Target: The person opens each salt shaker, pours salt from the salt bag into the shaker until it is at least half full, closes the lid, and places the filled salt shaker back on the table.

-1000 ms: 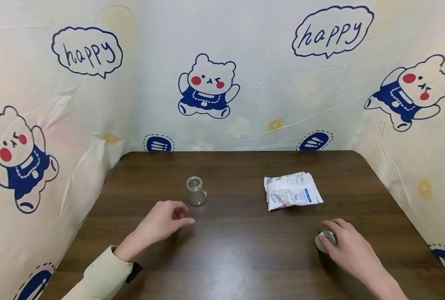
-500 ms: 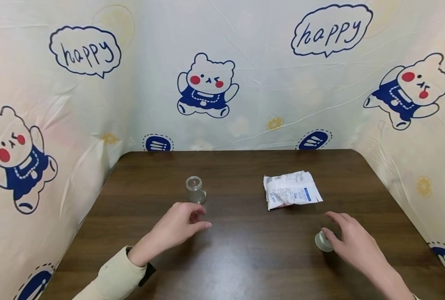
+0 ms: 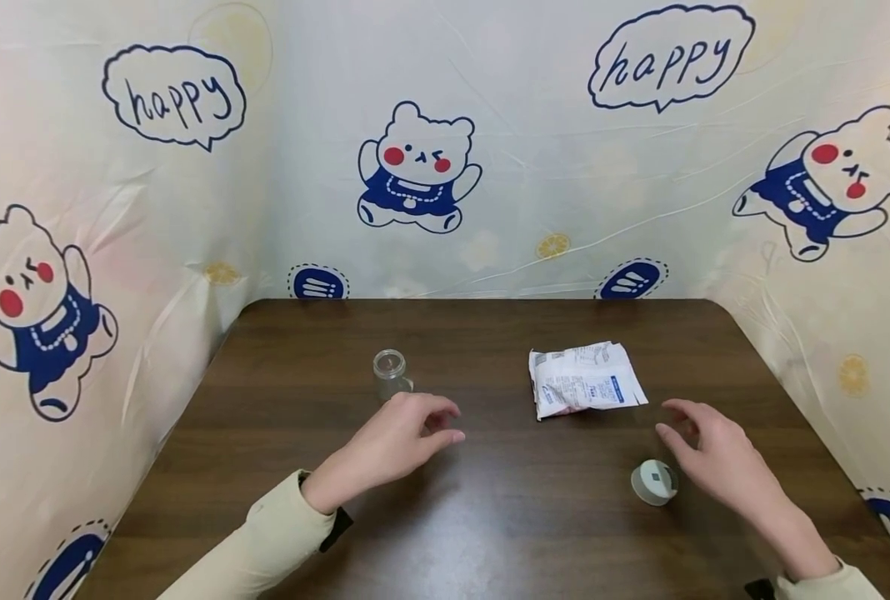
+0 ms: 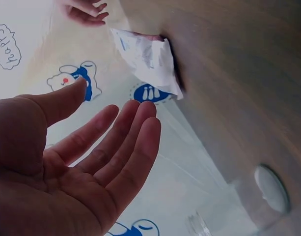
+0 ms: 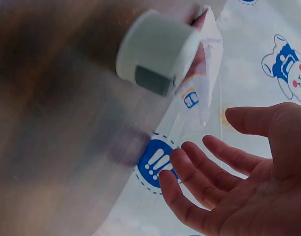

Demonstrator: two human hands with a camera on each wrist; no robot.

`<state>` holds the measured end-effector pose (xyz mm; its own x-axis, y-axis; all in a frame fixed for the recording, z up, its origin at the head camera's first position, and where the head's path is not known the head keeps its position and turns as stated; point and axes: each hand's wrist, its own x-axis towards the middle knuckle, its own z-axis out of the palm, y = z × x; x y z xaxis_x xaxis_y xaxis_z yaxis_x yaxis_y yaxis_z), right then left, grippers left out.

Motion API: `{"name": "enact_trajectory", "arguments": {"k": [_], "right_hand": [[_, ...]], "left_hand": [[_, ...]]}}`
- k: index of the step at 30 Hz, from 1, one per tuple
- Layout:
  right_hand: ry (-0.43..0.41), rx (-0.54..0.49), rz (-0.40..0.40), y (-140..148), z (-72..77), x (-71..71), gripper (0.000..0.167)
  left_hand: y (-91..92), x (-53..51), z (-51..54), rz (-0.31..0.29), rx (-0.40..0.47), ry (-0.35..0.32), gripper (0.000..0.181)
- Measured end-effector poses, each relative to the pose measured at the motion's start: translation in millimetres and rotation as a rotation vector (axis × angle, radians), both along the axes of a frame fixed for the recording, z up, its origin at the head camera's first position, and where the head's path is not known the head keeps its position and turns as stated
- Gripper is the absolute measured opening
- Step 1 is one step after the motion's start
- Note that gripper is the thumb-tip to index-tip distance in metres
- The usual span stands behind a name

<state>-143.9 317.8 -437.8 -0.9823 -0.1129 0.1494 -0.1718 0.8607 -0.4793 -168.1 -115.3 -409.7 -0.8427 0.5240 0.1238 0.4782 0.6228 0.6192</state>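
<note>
My left hand (image 3: pixel 394 437) hovers above the table in the head view, fingers loosely bent and holding nothing. Just behind it stands a clear glass jar (image 3: pixel 390 367) without a lid, its lower part hidden by the hand. In the left wrist view a round whitish disc (image 4: pixel 272 188) lies near the jar. My right hand (image 3: pixel 726 458), also holding nothing, is raised off the table. Beside it, apart from the fingers, sits a short pale green cylinder (image 3: pixel 653 482) with a dark square mark, like a cap. It looms large in the right wrist view.
A crumpled white packet (image 3: pixel 583 381) with blue print lies between the hands, farther back on the brown wooden table (image 3: pixel 482 533). Patterned cloth (image 3: pixel 520 150) with cartoon bears closes off the back and both sides.
My left hand has moved right, across the front of the jar. My right hand has let go of the pale green cylinder and moved up and away from it.
</note>
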Motion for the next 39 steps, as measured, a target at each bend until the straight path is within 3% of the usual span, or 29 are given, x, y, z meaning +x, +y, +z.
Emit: {"name": "enact_trajectory", "arguments": {"k": [9,20,27,39], "right_hand": [[-0.033,-0.004,0.021,9,6.1,-28.6,0.041],[-0.252,-0.077,0.006,9,2.2,-48.5,0.063],[-0.396,-0.217,0.031,10,-3.0,-65.3,0.070],[-0.557,-0.443,0.066,6,-11.0,-87.5,0.071]], "left_hand": [[21.3,-13.2,2.1,-0.073,0.050,0.032,0.020],[35.6,-20.3,0.5,-0.087,0.060,-0.012,0.024],[37.5,-23.2,-1.3,-0.086,0.054,0.005,0.023],[37.1,-25.7,-5.8,-0.069,0.074,-0.006,0.024]]}}
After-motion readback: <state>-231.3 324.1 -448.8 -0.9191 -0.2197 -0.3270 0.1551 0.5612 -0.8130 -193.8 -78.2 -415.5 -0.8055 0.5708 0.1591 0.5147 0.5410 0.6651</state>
